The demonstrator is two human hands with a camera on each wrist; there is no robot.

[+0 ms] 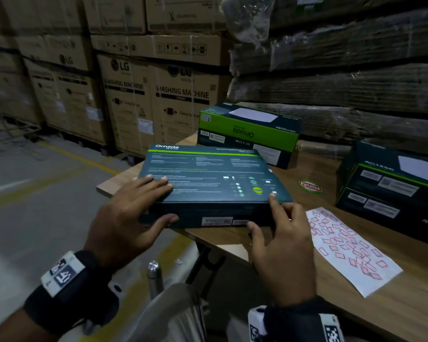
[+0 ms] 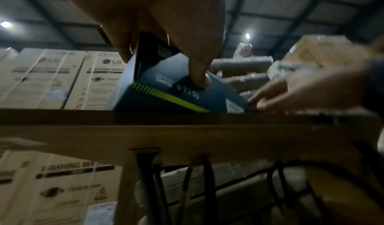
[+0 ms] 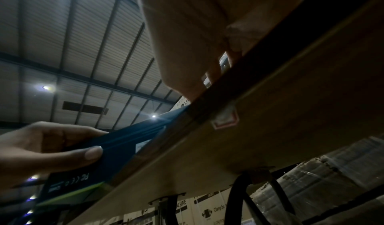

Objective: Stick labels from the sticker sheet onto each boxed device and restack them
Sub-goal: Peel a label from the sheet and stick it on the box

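Dark teal card covers the flat box (image 1: 208,178) lying printed back up at the near left corner of the wooden table (image 1: 356,304), its near left part reaching past the table edge. The left hand (image 1: 131,218) grips its left end, fingers spread flat over the top and thumb pressed on the near side wall. The right hand (image 1: 284,245) is at the box's near right corner, forefinger tip on the top edge, thumb against the side wall, the other fingers loosely bent and holding nothing. Just right of that hand lies the sticker sheet (image 1: 349,248), white with many red-outlined labels, flat on the table. A green and dark box (image 1: 247,132) sits on the far side just behind the flat box. Two more dark boxes (image 1: 393,191) are stacked at the right. Between them a round red and green sticker (image 1: 309,186) lies on the tabletop. Big cardboard cartons (image 1: 134,95) stand on the floor to the far left.
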